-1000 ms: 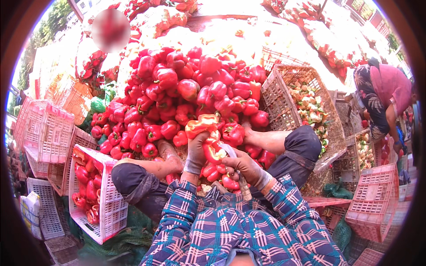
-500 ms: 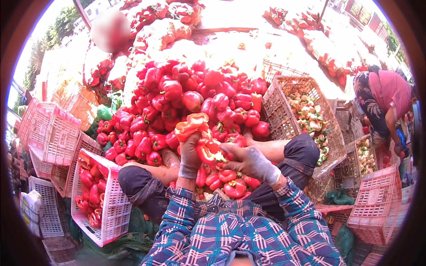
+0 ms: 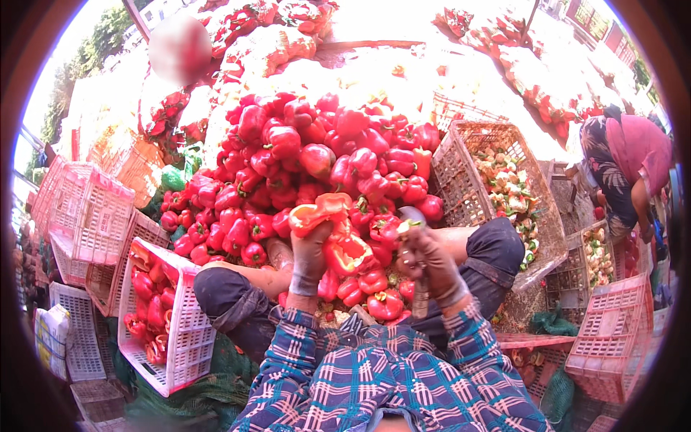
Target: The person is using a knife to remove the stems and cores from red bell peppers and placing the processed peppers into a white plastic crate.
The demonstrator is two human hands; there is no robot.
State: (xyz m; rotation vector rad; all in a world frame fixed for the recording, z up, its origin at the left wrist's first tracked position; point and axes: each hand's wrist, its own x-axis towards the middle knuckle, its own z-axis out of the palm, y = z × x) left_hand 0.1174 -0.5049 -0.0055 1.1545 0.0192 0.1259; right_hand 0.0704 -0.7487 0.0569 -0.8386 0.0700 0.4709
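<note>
Head view, person seated, knees apart. The left hand (image 3: 309, 265), gloved, holds a halved red bell pepper (image 3: 348, 253) in front of the body, its fingers curled around the flesh; one hollowed part faces the right hand, while an orange-red part (image 3: 321, 213) rises above the fist. Whether the two parts are joined cannot be told. The right hand (image 3: 433, 265), also gloved, is just beside the pepper and apart from it, its fingers wrapped closely around a knife with a curved blade (image 3: 412, 214) and a brownish handle (image 3: 420, 305). A small pale-green piece (image 3: 409, 226), probably the core, lies against the blade. Beyond the hands rises a heap of whole red bell peppers (image 3: 317, 160). To the right, a brownish plastic crate (image 3: 458, 173) contains pale cores (image 3: 509, 180); to the left, a tilted white-and-pink crate (image 3: 190, 333) contains red peppers (image 3: 152, 305). The step in hand appears to be coring, with the core apparently free of the flesh. The next move would call for clearing that piece from the blade, perhaps toward the crate of cores, while the left grip stays light enough not to split the walls.
</note>
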